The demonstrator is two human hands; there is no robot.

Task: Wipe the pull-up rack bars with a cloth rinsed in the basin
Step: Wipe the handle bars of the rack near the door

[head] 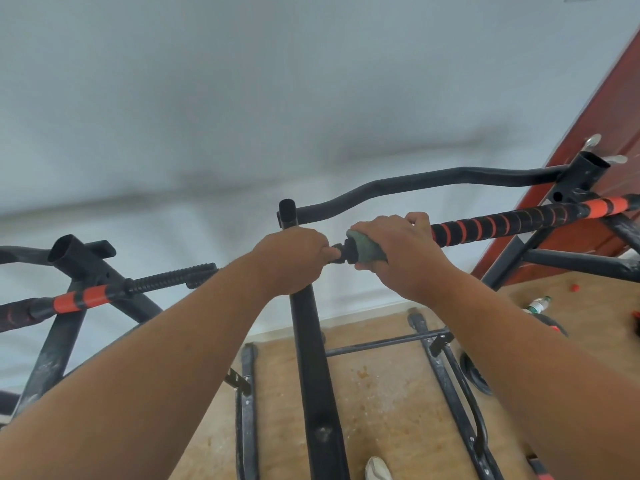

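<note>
The black pull-up rack fills the view. Its padded bar [512,221], black with orange spiral stripes, runs from the centre to the right. My right hand [398,249] grips a grey-green cloth [367,249] wrapped round the near end of that bar. My left hand [291,259] grips the rack at the top of the central upright post [313,375], its fingers curled right beside the cloth. A bent black bar [433,180] runs behind both hands. No basin is in view.
A second padded bar [86,297] and a threaded rod [173,277] lie to the left. The rack's base frame [446,375] stands on a tan floor. A plastic bottle [538,304] lies at right near a red-brown door [606,116]. A white wall is behind.
</note>
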